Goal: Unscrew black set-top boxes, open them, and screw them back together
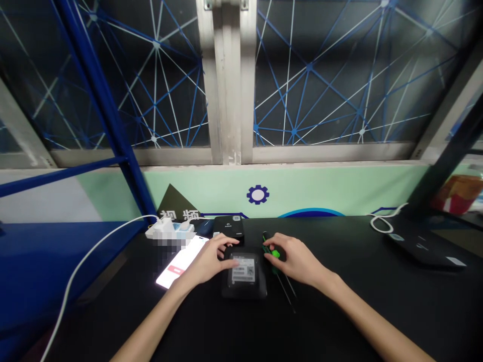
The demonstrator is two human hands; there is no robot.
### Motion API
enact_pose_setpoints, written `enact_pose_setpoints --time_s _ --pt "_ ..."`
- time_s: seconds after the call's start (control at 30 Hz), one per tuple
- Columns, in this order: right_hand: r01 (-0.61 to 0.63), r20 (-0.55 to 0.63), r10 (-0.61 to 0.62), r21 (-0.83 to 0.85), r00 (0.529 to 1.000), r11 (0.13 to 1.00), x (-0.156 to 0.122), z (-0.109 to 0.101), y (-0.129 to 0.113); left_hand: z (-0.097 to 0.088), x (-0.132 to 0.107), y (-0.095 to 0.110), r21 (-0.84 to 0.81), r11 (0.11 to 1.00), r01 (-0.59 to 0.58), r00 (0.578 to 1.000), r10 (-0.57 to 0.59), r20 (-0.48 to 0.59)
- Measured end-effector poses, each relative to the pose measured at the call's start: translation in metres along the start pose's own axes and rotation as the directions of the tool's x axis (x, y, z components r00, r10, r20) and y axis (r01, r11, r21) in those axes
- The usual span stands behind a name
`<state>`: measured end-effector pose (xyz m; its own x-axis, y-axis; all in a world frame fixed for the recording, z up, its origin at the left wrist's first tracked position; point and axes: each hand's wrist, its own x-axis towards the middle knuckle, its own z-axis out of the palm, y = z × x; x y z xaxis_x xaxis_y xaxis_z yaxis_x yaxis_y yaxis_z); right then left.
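Looking down along my forearms, the nearest thing on the black counter [339, 301] is the small black box [244, 281], lying flat with its white label [243, 271] turned up (the underside, I take it). As I judge it, little is done so far: the box looks closed and whole, I see no loose screws or parts beside it, and no tool is on it yet. My left hand [209, 261] rests at the box's far left corner, its grip loose and half open, fingertips pressing down on the edge and not clasping anything. Just right of the box, my right hand [294, 259] lies over the green-handled screwdriver [272, 251], which is on the counter; the fingers are curled narrow and touch the handle, but I cannot tell whether the grip has closed round it. Thin dark shafts [289, 291] run out from under that hand towards me.

Left of my left hand a lit phone [181, 261] lies flat. Behind the hands sits a second black box [228, 229], with a white power strip [169, 230] beside it. Well apart on the far right are a flat black device [422, 244] and a looped white cable [381, 218]. Beyond is the green wall band with a gear sign [257, 194], then the window [302, 75]
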<state>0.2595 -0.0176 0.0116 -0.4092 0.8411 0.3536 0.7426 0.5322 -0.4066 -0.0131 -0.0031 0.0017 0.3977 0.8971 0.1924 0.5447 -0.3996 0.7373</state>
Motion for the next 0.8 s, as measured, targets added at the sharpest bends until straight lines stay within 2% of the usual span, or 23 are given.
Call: enact_pose_setpoints --time_s 0.2,0.37,0.47,0.57,0.67,0.73,0.8 --pt "0.016 0.014 -0.019 0.196 1.0 0.981 0.001 0.01 -0.001 0.002 -0.001 0.008 -0.217 0.975 -0.05 0.994 0.028 -0.103" --pt "-0.084 0.061 0.063 0.448 0.996 0.89 0.001 0.02 -0.003 0.002 -0.002 0.012 -0.394 0.918 0.04 0.986 -0.1 -0.134" --pt "-0.095 0.084 0.058 0.565 0.995 0.82 0.001 0.021 -0.004 0.0 -0.002 0.011 -0.554 0.83 0.069 0.973 -0.178 -0.146" --pt "-0.081 0.063 0.053 0.623 0.997 0.778 0.0 0.02 -0.006 0.0 -0.001 0.006 -0.709 0.697 0.107 0.969 -0.234 -0.084" --pt "-0.052 0.028 0.044 0.632 0.999 0.773 -0.001 0.019 -0.006 0.004 -0.001 0.002 -0.737 0.653 0.174 0.965 -0.261 -0.004" --pt "-0.022 0.007 0.023 0.602 1.0 0.798 -0.002 0.018 -0.007 0.006 -0.002 0.002 -0.709 0.677 0.199 0.965 -0.262 0.02" --pt "0.01 -0.014 -0.002 0.564 1.0 0.826 -0.003 0.018 -0.008 0.008 -0.003 0.005 -0.643 0.738 0.202 0.968 -0.252 0.015"
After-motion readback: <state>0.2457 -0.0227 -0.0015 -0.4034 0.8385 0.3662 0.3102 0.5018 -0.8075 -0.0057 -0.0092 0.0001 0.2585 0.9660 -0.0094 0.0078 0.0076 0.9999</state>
